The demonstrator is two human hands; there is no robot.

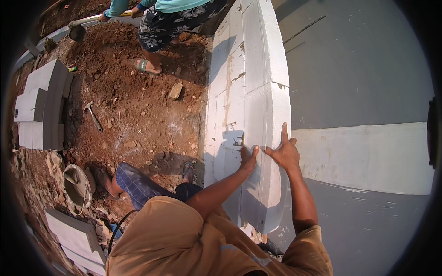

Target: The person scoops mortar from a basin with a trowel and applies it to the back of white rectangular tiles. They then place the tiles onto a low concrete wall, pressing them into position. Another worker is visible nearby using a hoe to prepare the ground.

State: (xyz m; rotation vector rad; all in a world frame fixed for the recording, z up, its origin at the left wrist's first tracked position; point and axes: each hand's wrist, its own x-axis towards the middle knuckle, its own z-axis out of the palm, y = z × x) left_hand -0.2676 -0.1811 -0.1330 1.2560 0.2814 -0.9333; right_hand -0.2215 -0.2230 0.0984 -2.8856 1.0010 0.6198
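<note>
A white lightweight concrete block (pixel 264 184) forms the near end of the top course of a block wall (pixel 225 92). My left hand (pixel 249 158) rests against the block's left side, thumb pointing up and fingers stretched along the face, partly in shadow. Across the top, my right hand (pixel 286 155) touches the right edge, its thumb and index finger spread wide apart. A thin joint line separates this block from the one beyond it. Patches of grey mortar mark the wall's left face near my left hand.
A hammer (pixel 93 116) lies on the reddish soil, near stacked white blocks (pixel 34 101). A mortar-smeared bucket (pixel 78 184) and more blocks (pixel 76 234) stand at lower left. Another person (pixel 170 23) bends over beyond the wall's left side. A grey surface (pixel 359 69) borders the right.
</note>
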